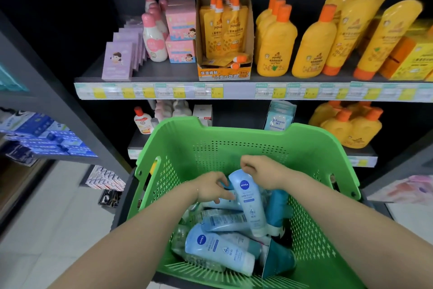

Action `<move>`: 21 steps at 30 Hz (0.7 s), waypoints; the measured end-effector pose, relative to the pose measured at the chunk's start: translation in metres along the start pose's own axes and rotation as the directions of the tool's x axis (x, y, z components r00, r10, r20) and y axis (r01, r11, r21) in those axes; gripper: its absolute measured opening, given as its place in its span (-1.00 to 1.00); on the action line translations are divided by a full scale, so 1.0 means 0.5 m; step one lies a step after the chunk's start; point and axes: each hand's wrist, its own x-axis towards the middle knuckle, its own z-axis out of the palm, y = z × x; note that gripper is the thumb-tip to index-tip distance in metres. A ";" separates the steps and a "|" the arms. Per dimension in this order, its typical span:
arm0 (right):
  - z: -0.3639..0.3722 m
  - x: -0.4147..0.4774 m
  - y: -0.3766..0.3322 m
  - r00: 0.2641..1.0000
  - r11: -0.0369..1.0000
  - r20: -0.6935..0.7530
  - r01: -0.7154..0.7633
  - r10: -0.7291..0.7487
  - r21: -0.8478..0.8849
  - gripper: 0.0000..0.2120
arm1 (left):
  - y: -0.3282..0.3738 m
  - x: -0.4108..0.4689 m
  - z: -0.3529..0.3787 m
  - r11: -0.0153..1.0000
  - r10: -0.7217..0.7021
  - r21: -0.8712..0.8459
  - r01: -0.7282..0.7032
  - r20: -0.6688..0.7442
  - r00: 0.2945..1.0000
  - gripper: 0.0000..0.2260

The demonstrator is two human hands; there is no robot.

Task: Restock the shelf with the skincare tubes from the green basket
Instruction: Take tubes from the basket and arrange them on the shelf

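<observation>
Reaching into green perforated plastic basket (304, 133): left hand (212, 186) curled over heap of lying pale-blue tubes (218, 247), grip impossible to tell. Just right, right hand (261, 171) pinching crimped top of pale-blue plastic skincare tube (248, 202), long axis near upright, cap down. Dark shelf (154, 73) ahead, above.

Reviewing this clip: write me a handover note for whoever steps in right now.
Right hand: grips the top end of a pale blue Nivea tube, which is tilted up inside the green basket.
Left hand: down among the tubes, fingers curled at another tube's end; grip unclear.
Other tubes: piled in the basket.
Done: no Nivea tube shows on the shelf.
Left: lift each tube out and place it on the shelf.
</observation>
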 end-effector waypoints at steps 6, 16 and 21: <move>-0.050 -0.001 -0.047 0.985 0.986 -0.135 0.123 -0.107 0.115 -0.82 | 0.022 -0.018 -0.028 0.946 0.014 -0.324 -0.024 -0.032 0.999 -0.47; -0.143 0.007 -0.122 0.951 0.953 -0.244 0.239 -0.191 0.186 -0.87 | 0.061 -0.056 -0.083 0.856 0.091 -0.473 -0.208 -0.260 0.961 -0.49; -0.207 0.003 -0.162 0.938 0.917 -0.305 0.261 -0.167 0.301 -0.83 | 0.102 -0.093 -0.139 0.850 0.150 -0.441 -0.288 -0.323 0.935 -0.50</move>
